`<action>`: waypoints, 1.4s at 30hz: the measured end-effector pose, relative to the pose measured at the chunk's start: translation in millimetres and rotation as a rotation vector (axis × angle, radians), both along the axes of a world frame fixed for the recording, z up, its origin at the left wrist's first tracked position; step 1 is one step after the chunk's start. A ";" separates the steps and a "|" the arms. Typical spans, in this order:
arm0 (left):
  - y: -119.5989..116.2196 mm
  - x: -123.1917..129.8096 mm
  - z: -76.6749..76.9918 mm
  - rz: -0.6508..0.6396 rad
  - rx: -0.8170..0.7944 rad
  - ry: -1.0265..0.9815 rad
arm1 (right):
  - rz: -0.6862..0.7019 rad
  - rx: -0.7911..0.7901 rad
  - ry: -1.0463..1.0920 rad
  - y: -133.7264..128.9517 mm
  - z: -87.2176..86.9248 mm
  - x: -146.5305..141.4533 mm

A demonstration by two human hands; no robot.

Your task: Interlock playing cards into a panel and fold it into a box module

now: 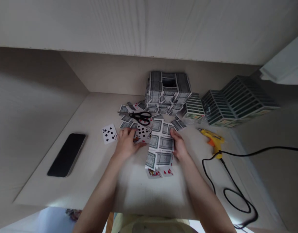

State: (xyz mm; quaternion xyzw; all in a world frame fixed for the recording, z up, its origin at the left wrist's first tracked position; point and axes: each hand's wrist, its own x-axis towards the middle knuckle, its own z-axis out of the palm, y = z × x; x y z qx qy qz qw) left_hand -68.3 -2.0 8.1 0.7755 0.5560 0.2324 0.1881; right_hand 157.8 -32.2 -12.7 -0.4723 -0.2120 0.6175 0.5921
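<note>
A panel of folded playing cards (160, 142), grey-patterned backs outward, stands or lies in front of me; I cannot tell if it touches the table. My right hand (180, 144) grips its right edge, thumb near the top corner. Two red-suited card faces (160, 172) stick out below it. On the left, my left hand (126, 142) rests at a heap of loose face-up cards (142, 133), thumb stretched toward the panel and fingers apart. Its fingertips touch or nearly touch those cards. A seven of spades (109, 133) lies just left of this hand.
Black-handled scissors (140, 116) lie on scattered cards. Behind stands a card-built box (168, 87) with a rectangular opening. Stacked clear-fronted card packs (236, 103) line the back right. A yellow glue gun (214, 140) trails a black cord (232, 176). A phone (66, 155) lies left; a shelf (144, 29) overhangs.
</note>
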 end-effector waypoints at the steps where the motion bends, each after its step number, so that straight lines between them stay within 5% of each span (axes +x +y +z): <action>1: -0.6 3.3 0.1 -0.024 0.019 0.019 | -0.003 -0.002 0.003 -0.1 0.1 -0.2; 7: 3.8 18.3 -7.2 -0.257 0.027 -0.073 | -0.005 -0.014 0.006 -1.1 2.6 -0.6; 12: 8.3 19.3 -16.3 -0.259 0.039 -0.188 | 0.031 -0.014 0.015 -1.3 1.5 -1.9; 17: 4.9 18.0 -16.1 -0.220 0.286 -0.097 | -0.018 0.051 -0.122 -2.7 -3.7 -8.7; 22: -5.6 25.0 -6.1 -0.069 0.440 -0.268 | 0.011 0.087 -0.129 -4.2 0.4 -14.4; 28: -7.8 39.2 -4.0 0.162 -0.081 -0.680 | 0.005 0.061 -0.047 -5.2 5.6 -17.2; 33: -2.7 41.4 -8.8 0.203 -0.366 -0.938 | -0.017 0.023 -0.030 -4.8 2.4 -18.3; 37: -2.6 40.8 -11.7 0.114 -0.752 -1.186 | -0.169 0.013 0.120 -1.6 -1.4 -13.3; 42: -1.2 33.4 -12.3 -0.097 -1.003 -1.360 | -0.366 0.058 0.270 3.4 -7.7 -2.7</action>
